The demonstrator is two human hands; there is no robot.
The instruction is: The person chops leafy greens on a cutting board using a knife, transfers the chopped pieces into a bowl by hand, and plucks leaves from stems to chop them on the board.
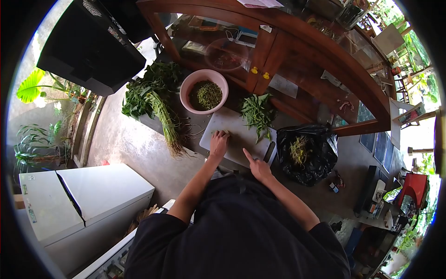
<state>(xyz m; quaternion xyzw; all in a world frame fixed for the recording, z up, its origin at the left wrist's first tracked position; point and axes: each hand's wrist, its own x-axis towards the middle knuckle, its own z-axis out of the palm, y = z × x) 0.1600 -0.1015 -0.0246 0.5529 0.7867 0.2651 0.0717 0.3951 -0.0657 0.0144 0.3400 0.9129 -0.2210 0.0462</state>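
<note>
A white cutting board (218, 122) lies in front of me. My left hand (218, 144) rests on its left part, fingers bent down and drawn together; anything under the fingertips is too small to make out. Over the board's near edge is my right hand (259, 168), its index finger stretched forward and the other fingers curled; what they hold, if anything, is hidden. Loose leafy green stems (257, 113) lie across the board's far right part. Beyond its far left corner stands a pink bowl (185, 98) holding chopped greens (206, 95).
Left of the bowl lies a big bundle of leafy stems with roots (160, 111). A black plastic bag (320, 165) with plant scraps (299, 149) sits at the right. Behind the board rises a wooden glass-door cabinet (267, 51). A white fridge (104, 190) stands lower left.
</note>
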